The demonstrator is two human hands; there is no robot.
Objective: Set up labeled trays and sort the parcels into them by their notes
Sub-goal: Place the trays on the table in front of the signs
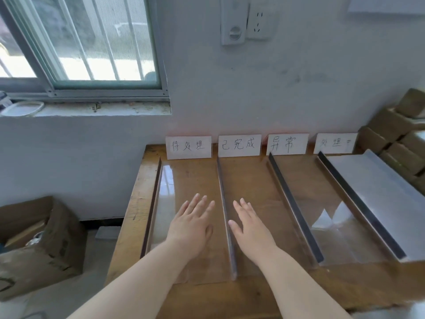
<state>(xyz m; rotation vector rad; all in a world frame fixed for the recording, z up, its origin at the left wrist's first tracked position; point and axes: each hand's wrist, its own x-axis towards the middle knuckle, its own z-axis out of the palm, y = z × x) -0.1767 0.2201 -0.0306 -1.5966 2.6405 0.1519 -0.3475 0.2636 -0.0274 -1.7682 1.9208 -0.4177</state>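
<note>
Where handwritten labels [188, 147] stand, clear glossy trays [190, 176]

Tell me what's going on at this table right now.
A person is setting up a sorting station. Four clear trays lie side by side on a wooden table, each with a handwritten label card propped behind it. The left hand and right hand are spread flat over the two leftmost trays. No parcel is in a tray yet; brown parcels sit stacked at the far right.

Parcel-sorting workroom: wooden bench [135, 203], labelled trays [296, 210], stacked parcels [391, 127].
</note>
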